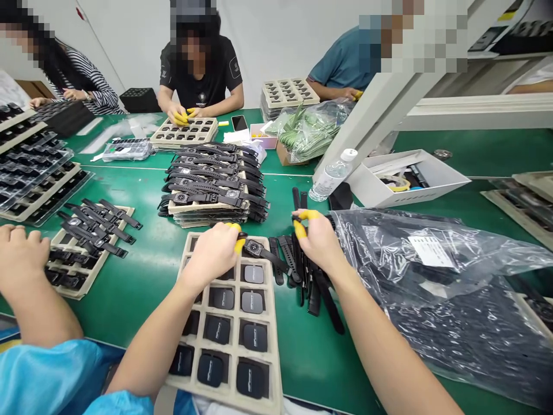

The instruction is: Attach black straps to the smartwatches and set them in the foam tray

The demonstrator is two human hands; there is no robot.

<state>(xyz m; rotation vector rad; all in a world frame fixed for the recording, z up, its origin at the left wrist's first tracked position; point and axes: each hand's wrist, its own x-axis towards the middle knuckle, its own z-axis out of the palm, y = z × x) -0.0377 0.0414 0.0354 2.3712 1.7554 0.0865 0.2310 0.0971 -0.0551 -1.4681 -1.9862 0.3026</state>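
Observation:
My left hand point(218, 251), wearing yellow finger covers, is closed at the edge of a smartwatch point(254, 248) over the far end of a beige tray point(276, 346). The watch lies face down, and a black strap extends from it to the right. Dark square watch cases with covers fill several tray pockets. To the right, my right hand point(317, 236), also with yellow finger covers, pinches a black watch strap point(296, 218) above a pile of loose straps point(309, 282). The fingertips of my left hand are partly hidden.
Stacked trays of strapped watches point(207, 184) stand ahead. A plastic bag of straps point(432, 300), a water bottle point(332, 176) and a white box point(406, 178) are at right. A neighbour's arm point(38, 294) rests by another tray point(86, 276) at left. Co-workers sit across the table.

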